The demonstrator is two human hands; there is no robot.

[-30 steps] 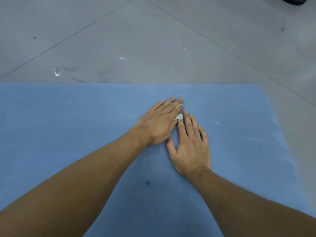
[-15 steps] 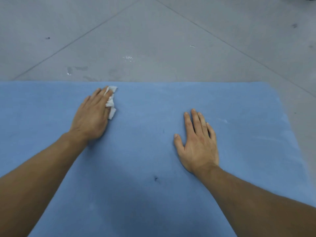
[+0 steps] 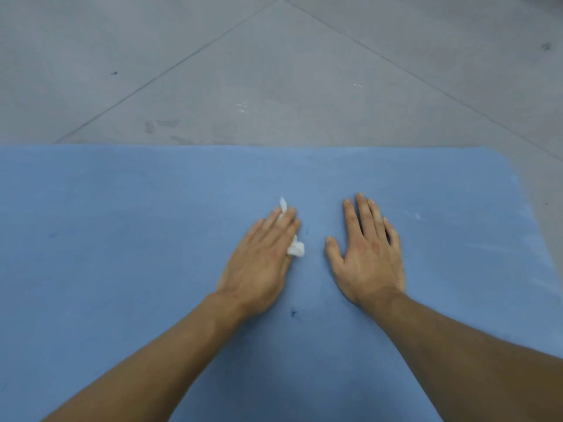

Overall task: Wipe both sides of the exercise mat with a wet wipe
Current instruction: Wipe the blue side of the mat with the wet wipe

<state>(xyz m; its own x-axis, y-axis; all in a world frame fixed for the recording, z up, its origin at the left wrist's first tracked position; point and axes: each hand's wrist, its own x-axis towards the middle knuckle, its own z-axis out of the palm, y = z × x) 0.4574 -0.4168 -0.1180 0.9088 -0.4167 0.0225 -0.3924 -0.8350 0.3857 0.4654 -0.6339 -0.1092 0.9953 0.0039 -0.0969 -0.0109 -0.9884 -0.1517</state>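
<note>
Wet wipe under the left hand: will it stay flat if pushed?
Probably floppy: the wet wipe is crumpled, poking out between fingers of the left hand. Likely light, being a small thin wad; may bunch further on the mat.

A smooth grey floor of large slabs [image 3: 289, 62] lies under soft, even light with a faint sheen. A small cluster of white flecks [image 3: 242, 106] marks it. Two thin dark seams [image 3: 189, 57] meet at the top edge, up and right of the flecks, and run down diagonally, one passing to their left and one to their right. Darker grey smudges [image 3: 161, 124] sit left of and slightly below the flecks. A small dark spot [image 3: 114, 73] lies further left and higher. Right of the flecks is a short white streak [image 3: 358, 85], and far right a second dark mark [image 3: 546, 46].
</note>
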